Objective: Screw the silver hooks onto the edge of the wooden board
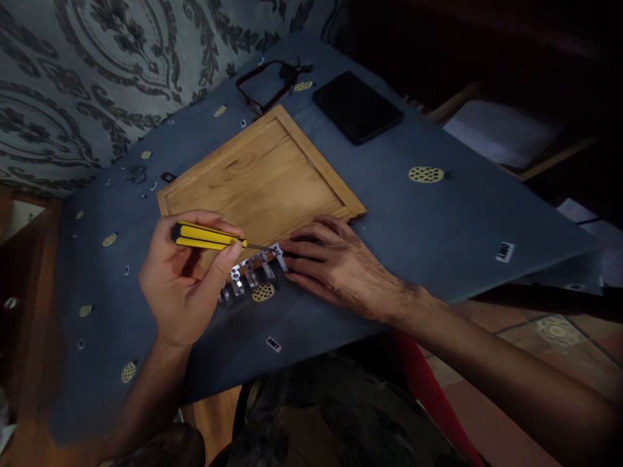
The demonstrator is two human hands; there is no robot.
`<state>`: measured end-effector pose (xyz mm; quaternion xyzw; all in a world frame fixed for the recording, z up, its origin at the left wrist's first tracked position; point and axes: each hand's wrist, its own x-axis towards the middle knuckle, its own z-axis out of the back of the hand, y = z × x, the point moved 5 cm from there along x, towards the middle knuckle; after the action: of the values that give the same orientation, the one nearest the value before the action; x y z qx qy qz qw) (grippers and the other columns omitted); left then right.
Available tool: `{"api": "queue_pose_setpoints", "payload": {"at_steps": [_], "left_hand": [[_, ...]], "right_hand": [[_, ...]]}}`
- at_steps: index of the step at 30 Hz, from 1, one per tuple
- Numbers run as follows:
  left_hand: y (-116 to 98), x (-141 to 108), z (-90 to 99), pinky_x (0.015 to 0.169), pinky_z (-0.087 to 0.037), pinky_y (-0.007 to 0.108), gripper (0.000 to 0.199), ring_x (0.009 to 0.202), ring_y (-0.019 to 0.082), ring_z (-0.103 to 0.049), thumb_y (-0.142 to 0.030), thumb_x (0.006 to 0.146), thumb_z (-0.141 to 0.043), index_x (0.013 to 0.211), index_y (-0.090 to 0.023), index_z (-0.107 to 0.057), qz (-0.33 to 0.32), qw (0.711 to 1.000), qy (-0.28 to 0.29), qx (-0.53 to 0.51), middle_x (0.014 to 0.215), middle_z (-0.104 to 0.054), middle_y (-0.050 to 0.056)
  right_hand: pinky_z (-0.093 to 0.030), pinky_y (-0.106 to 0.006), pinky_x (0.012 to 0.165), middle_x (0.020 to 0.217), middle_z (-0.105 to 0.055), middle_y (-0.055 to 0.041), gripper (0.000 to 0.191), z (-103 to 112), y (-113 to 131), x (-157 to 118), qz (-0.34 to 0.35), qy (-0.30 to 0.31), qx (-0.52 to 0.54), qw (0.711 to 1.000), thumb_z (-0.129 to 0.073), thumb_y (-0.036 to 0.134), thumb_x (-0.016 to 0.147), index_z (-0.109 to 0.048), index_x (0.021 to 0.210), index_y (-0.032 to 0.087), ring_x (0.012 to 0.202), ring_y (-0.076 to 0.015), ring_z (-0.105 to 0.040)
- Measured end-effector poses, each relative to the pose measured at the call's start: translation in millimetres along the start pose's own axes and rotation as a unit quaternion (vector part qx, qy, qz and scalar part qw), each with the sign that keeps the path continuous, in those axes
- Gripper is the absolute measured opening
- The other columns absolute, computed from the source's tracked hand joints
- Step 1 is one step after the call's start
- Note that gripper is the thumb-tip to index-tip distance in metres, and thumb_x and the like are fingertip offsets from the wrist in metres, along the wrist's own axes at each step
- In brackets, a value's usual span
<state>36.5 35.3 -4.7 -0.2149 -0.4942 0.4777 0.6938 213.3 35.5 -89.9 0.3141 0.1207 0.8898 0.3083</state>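
Note:
My left hand point(182, 279) is closed round the yellow and black handle of a screwdriver point(207, 236), whose shaft points right. The screwdriver's tip meets the right end of a metal hook rack point(250, 268) with several silver hooks. This rack lies along the near edge of a framed wooden board point(253, 181). My right hand point(335, 263) rests at the board's near edge, its fingertips at the rack's right end. Its fingers are stretched out, slightly bent; whether they press on the rack is hard to tell.
A black tablet-like object point(357, 107) lies on the blue patterned tablecloth point(467, 214) beyond the board. Glasses point(260, 104) and a small dark item sit at the back edge. Small metal pieces point(136, 174) lie left of the board. A patterned wall point(111, 71) borders the table's far left side.

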Motion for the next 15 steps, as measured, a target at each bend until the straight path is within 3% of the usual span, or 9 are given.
{"api": "queue_pose_setpoints", "payload": {"at_steps": [4,8,15], "left_hand": [[-2.8,0.6,3.3,0.081,-0.063,0.030,0.028,0.085,0.014,-0.073,-0.013,0.083,-0.076,0.107,-0.025,-0.066,-0.015,0.999,-0.030,-0.004,0.091,-0.071,-0.003],[-2.7,-0.6,0.0,0.080,-0.063,0.028,0.030,0.085,0.013,-0.073,-0.009,0.081,-0.077,0.106,-0.022,-0.066,-0.030,0.999,-0.011,0.008,0.091,-0.072,-0.002],[0.4,-3.9,-5.1,0.084,-0.064,0.031,0.028,0.087,0.014,-0.073,-0.013,0.084,-0.076,0.107,-0.026,-0.064,-0.003,1.000,0.008,0.024,0.094,-0.071,-0.002]], "right_hand": [[-0.039,-0.053,0.107,0.124,-0.074,-0.0006,0.027,-0.2,0.0,0.4,-0.003,0.003,0.003,1.000,-0.049,0.031,0.104,-0.074,0.114,0.029,0.118,-0.0244,-0.060],[-0.040,-0.053,0.106,0.124,-0.074,-0.0020,0.027,-0.3,0.4,-0.4,0.002,-0.004,-0.002,1.000,-0.049,0.031,0.104,-0.074,0.113,0.025,0.118,-0.0254,-0.060],[-0.039,-0.051,0.107,0.124,-0.075,-0.0012,0.028,0.1,0.6,-0.6,-0.003,0.004,-0.007,1.000,-0.048,0.032,0.104,-0.073,0.115,0.026,0.118,-0.0252,-0.060]]}}
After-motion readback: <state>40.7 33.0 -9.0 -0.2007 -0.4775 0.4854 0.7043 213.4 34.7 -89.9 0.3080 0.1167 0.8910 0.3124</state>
